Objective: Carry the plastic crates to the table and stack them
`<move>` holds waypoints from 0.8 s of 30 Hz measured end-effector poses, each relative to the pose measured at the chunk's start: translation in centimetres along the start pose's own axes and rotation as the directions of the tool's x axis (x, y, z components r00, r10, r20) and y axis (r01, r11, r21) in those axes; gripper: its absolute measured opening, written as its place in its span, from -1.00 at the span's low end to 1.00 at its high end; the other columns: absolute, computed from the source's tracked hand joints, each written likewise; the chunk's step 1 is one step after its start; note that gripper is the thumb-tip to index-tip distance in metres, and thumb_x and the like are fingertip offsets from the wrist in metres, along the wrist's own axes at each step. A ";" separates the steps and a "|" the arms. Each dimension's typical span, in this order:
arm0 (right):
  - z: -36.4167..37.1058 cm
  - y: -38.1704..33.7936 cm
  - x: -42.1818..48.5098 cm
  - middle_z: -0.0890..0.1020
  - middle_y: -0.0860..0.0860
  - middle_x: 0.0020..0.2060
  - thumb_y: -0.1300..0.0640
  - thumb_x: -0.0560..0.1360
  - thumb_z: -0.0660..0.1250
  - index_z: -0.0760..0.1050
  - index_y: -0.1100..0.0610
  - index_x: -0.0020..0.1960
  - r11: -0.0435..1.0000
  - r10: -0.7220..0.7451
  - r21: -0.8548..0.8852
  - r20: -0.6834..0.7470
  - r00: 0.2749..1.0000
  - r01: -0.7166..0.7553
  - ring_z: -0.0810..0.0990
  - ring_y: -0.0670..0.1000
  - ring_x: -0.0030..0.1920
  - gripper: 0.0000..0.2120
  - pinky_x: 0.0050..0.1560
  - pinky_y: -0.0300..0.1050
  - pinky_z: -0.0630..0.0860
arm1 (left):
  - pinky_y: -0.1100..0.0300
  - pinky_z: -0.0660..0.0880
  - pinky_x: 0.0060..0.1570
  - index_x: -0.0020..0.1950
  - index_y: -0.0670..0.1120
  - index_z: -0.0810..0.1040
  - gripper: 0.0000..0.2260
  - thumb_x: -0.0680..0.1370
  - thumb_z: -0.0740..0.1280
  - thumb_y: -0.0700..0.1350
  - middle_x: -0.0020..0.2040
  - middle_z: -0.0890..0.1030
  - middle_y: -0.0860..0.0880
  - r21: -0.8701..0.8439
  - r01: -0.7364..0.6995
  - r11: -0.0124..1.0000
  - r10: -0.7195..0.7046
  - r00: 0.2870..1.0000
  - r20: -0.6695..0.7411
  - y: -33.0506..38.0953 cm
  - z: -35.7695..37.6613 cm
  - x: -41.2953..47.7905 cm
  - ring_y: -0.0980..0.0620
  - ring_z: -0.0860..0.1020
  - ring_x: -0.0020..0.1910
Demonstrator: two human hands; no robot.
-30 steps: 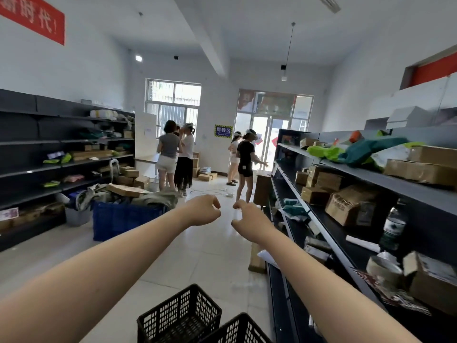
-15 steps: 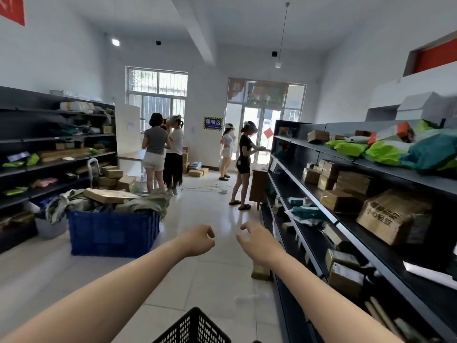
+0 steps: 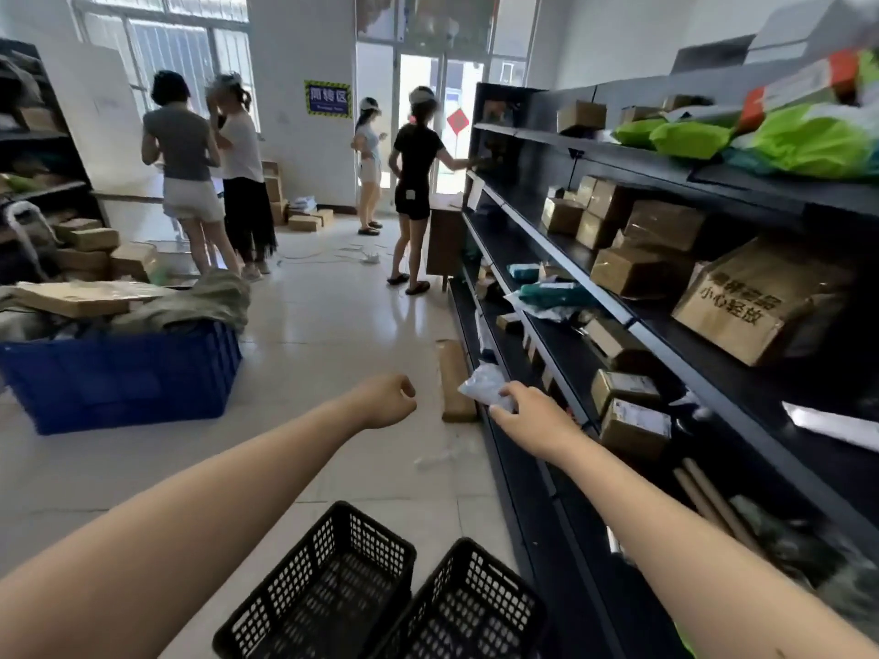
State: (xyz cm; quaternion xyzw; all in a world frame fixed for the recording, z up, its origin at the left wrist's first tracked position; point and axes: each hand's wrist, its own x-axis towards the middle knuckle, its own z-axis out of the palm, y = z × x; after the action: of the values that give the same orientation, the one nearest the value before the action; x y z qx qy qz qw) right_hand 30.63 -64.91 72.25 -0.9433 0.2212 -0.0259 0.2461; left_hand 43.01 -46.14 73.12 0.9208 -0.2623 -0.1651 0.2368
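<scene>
Crates lie low in my view on the floor, side by side and touching: the left crate (image 3: 328, 587) and the right crate (image 3: 468, 606); neither is held. My left hand (image 3: 385, 401) hangs ahead of them, curled into an empty fist; my right hand (image 3: 528, 416) reaches to the shelving (image 3: 523, 497), fingertips at a pale plastic packet (image 3: 483, 385); I cannot tell whether they pinch it. I judge the carry not begun. The risks: dragging that packet off; then, once loaded, clipping the long cardboard parcel (image 3: 454, 380) or the blue bin (image 3: 119, 373), which narrow the aisle; a person in black (image 3: 416, 173) stands beside the small brown surface (image 3: 444, 240) far ahead.
</scene>
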 end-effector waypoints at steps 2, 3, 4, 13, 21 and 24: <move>1.1 2.0 0.9 0.48 0.09 0.27 -0.13 0.53 0.19 0.36 0.03 0.37 0.998 0.062 -0.027 -0.009 0.998 -0.062 0.48 0.12 0.23 -0.54 0.11 -0.04 0.42 | 0.08 0.41 0.28 0.32 -0.19 0.48 -0.66 0.56 0.22 -0.14 0.30 0.54 -0.14 0.004 -0.050 0.999 0.050 0.997 0.055 0.2 1.4 3.3 -0.13 0.50 0.27; 1.8 3.2 1.1 0.48 0.10 0.27 -0.14 0.53 0.19 0.35 0.03 0.37 0.995 0.100 -0.027 -0.008 0.995 -0.100 0.48 0.13 0.23 -0.53 0.13 -0.03 0.43 | 0.09 0.42 0.27 0.30 -0.20 0.50 -0.67 0.56 0.22 -0.15 0.28 0.55 -0.15 0.004 -0.082 0.997 0.081 0.993 0.081 0.4 2.2 4.9 -0.14 0.50 0.26; 2.4 4.2 1.2 0.47 0.10 0.28 -0.15 0.52 0.19 0.35 0.03 0.37 0.990 0.137 -0.020 -0.006 0.991 -0.137 0.47 0.12 0.24 -0.53 0.16 -0.02 0.44 | 0.10 0.41 0.26 0.28 -0.21 0.51 -0.68 0.57 0.22 -0.15 0.27 0.56 -0.15 0.000 -0.108 0.994 0.107 0.989 0.104 0.6 2.8 6.1 -0.15 0.51 0.25; 11.0 10.6 -0.8 0.41 0.07 0.35 -0.19 0.56 0.15 0.31 0.01 0.40 0.862 0.506 0.027 0.046 0.862 -0.507 0.46 0.14 0.27 -0.51 0.17 0.06 0.48 | 0.06 0.43 0.25 0.26 -0.22 0.53 -0.68 0.53 0.21 -0.21 0.26 0.56 -0.17 0.066 -0.364 0.929 0.313 0.869 0.383 0.2 11.4 14.3 -0.16 0.50 0.25; 21.8 14.0 -4.5 0.45 0.14 0.29 -0.21 0.58 0.09 0.33 0.07 0.37 0.731 0.645 0.169 0.143 0.750 -0.661 0.46 0.18 0.27 -0.51 0.17 0.04 0.47 | 0.13 0.31 0.30 0.40 -0.13 0.42 -0.64 0.61 0.15 -0.15 0.39 0.46 -0.10 0.215 -0.539 0.815 0.288 0.698 0.655 0.2 21.9 17.3 -0.12 0.41 0.36; 24.4 15.4 -5.8 0.45 0.11 0.30 -0.19 0.58 0.11 0.34 0.06 0.35 0.672 0.689 0.209 0.176 0.703 -0.710 0.47 0.16 0.26 -0.54 0.17 0.02 0.45 | 0.12 0.35 0.29 0.37 -0.12 0.44 -0.65 0.58 0.19 -0.14 0.38 0.46 -0.15 0.238 -0.513 0.825 0.231 0.689 0.687 -0.4 25.7 18.9 -0.14 0.42 0.34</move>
State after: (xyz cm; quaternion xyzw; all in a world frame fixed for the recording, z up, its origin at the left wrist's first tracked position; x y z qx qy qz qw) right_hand 23.03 -63.41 43.83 -0.7457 0.5496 0.0805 0.3679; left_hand 47.43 -65.46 48.12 0.7636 -0.5403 -0.3517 -0.0360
